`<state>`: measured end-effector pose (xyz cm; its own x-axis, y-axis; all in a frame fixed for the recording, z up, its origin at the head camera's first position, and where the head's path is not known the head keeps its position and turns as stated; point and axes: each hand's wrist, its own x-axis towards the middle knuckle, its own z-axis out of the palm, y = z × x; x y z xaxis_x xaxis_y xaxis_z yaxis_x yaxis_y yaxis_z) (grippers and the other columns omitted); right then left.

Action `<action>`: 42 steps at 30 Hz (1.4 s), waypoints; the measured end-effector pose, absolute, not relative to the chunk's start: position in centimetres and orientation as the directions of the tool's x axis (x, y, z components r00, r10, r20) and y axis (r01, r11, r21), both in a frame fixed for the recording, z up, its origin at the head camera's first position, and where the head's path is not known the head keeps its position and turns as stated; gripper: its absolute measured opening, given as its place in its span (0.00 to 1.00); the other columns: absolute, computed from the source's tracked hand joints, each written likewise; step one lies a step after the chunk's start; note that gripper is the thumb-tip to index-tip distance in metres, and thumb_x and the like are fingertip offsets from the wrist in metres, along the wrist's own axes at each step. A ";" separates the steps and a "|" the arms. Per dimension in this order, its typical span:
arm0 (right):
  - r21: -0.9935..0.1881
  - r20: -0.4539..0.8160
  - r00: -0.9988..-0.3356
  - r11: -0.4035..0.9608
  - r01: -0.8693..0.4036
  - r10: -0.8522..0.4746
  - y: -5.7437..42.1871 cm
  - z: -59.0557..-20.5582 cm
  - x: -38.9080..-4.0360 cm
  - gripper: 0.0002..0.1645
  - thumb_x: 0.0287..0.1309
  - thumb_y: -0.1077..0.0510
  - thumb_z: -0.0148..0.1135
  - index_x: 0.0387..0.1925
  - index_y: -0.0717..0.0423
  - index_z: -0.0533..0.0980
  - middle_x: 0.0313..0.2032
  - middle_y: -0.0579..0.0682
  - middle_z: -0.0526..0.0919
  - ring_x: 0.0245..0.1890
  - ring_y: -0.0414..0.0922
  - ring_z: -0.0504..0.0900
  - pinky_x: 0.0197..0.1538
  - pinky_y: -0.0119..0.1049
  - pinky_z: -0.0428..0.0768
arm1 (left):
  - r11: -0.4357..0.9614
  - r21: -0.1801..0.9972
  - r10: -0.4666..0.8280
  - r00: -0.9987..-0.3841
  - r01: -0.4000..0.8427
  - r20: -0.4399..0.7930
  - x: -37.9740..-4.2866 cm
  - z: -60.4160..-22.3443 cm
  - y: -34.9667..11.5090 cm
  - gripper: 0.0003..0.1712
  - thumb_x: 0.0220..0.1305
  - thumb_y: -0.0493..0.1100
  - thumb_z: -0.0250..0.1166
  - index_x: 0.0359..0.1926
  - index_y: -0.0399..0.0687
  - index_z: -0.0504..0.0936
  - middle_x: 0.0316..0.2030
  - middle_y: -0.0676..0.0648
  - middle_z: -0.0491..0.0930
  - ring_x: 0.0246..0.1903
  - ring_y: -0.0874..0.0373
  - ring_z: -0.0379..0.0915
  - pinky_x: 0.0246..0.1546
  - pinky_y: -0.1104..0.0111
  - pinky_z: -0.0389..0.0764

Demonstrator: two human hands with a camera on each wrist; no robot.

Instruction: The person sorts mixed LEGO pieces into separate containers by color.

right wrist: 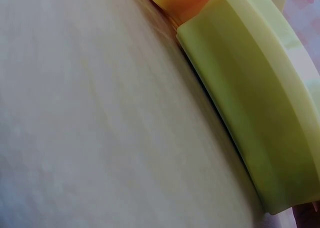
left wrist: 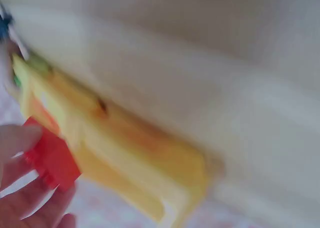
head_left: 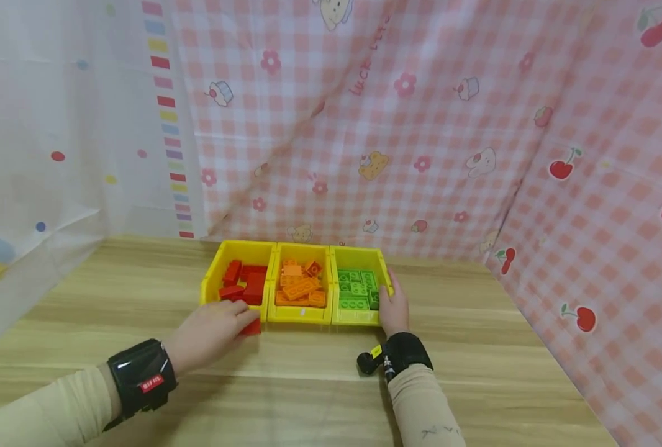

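My left hand pinches a red toy building brick between thumb and fingers, at the front of the left yellow bin. Red bricks lie in that bin, partly hidden by the hand. At the far end of the row, my right hand grips the side wall of the right yellow bin, thumb over its rim. Green bricks fill the bottom of this bin. The middle bin holds orange bricks.
The three bins stand side by side on a wood-grain table. Close behind them hangs a pink checked cloth, with a white cloth on the left. Each wrist carries a black strap.
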<state>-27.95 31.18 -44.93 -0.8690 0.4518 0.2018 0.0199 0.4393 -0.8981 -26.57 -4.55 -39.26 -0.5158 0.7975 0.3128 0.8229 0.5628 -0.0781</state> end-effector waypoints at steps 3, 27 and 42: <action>-0.893 0.206 -0.864 0.449 0.025 0.458 31.5 -44.6 -28.1 0.30 0.69 0.57 0.43 0.70 0.48 0.55 0.65 0.58 0.63 0.62 0.52 0.63 0.63 0.48 0.60 | 0.617 -0.113 0.744 -0.530 0.779 0.408 -29.7 -38.2 -4.5 0.25 0.49 0.38 0.72 0.50 0.38 0.79 0.39 0.41 0.77 0.34 0.48 0.75 0.38 0.57 0.78; -0.891 0.234 -0.870 0.453 -0.015 0.433 30.2 -45.0 -28.5 0.29 0.68 0.59 0.44 0.69 0.50 0.57 0.63 0.59 0.65 0.56 0.53 0.67 0.58 0.48 0.64 | 0.771 -0.171 0.634 -0.711 0.614 0.303 -34.8 -40.0 -6.0 0.18 0.55 0.43 0.67 0.45 0.40 0.79 0.43 0.37 0.78 0.42 0.40 0.74 0.46 0.47 0.66; -0.866 0.172 -0.910 0.498 0.043 0.377 33.1 -45.4 -27.7 0.35 0.70 0.48 0.41 0.72 0.53 0.46 0.66 0.63 0.58 0.62 0.58 0.61 0.62 0.52 0.58 | 0.724 0.027 0.642 -0.687 0.689 0.341 -29.6 -40.6 -9.2 0.29 0.59 0.49 0.64 0.57 0.36 0.73 0.61 0.31 0.64 0.60 0.35 0.59 0.55 0.36 0.53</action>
